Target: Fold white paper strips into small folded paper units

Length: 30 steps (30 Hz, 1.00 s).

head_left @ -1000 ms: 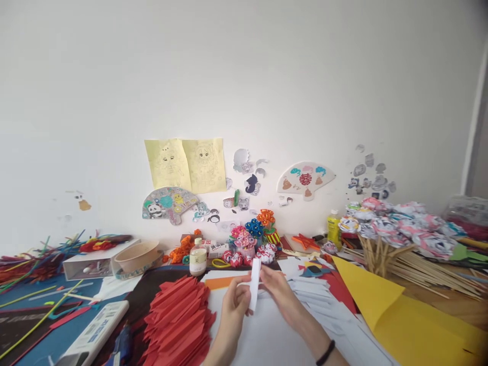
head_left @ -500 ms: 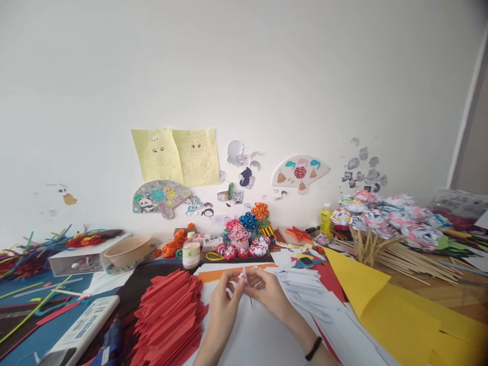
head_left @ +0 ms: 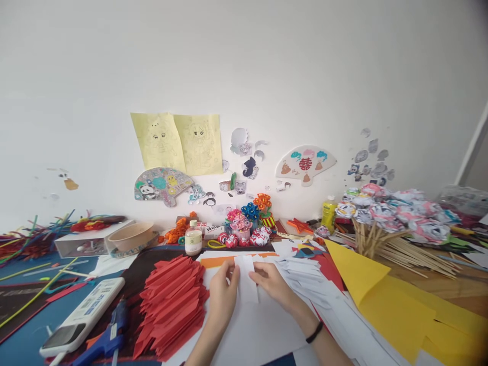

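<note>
Between my two hands a small white paper strip (head_left: 247, 279) stands upright, its flat side facing me. My left hand (head_left: 224, 284) pinches its left edge between thumb and curled fingers. On the opposite edge, my right hand (head_left: 271, 279) grips the strip with thumb and fingers; a black band circles that wrist. Beneath both hands lies a large white sheet (head_left: 259, 333). To the left is a heap of folded red paper strips (head_left: 171, 307). A pile of white paper strips (head_left: 303, 277) lies just right of my right hand.
Yellow paper (head_left: 392, 310) covers the right side. At left lie a blue glue gun (head_left: 110, 333) and a white power strip (head_left: 84, 317). A small bottle (head_left: 193, 241), craft flowers (head_left: 244, 223) and wooden sticks (head_left: 412, 254) stand or lie along the back.
The white strip was edge-on between my fingertips; now its broad face shows. My hands have moved slightly apart along it. The view has tilted down a little.
</note>
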Tool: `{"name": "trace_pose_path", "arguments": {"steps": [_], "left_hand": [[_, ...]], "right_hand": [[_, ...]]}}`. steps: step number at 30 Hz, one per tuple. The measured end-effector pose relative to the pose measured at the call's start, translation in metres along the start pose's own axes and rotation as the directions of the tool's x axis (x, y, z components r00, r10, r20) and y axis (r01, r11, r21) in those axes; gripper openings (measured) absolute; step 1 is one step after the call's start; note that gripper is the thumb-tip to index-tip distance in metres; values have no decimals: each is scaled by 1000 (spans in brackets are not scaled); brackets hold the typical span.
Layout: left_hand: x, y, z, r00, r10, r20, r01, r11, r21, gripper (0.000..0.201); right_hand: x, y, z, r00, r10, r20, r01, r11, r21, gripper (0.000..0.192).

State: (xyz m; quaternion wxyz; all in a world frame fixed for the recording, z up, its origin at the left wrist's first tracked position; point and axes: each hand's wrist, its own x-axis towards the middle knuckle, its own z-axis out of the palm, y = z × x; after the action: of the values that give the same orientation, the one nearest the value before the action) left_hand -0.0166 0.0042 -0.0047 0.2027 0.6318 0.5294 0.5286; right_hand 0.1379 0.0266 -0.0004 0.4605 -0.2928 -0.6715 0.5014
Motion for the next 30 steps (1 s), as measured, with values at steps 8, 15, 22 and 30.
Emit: {"name": "trace_pose_path", "arguments": {"steps": [8,15,22,30], "left_hand": [[-5,3,-2,986,129,-107,-95,956,277,20],[-7,-3,-7,898,438,-42,-366,796,482,23],[0,4,-11,928,370,-51,-343,898,276,22],[11,-1,-14,999,-43,29,47,985,-168,32]], "right_hand": [[2,15,2,997,42,-68,-46,997,-66,44],[6,24,6,997,6,-82,-11,998,-67,47],[5,21,4,985,-74,-158,35,972,-232,49],[1,13,4,987,-78,-142,41,968,-246,42]]}}
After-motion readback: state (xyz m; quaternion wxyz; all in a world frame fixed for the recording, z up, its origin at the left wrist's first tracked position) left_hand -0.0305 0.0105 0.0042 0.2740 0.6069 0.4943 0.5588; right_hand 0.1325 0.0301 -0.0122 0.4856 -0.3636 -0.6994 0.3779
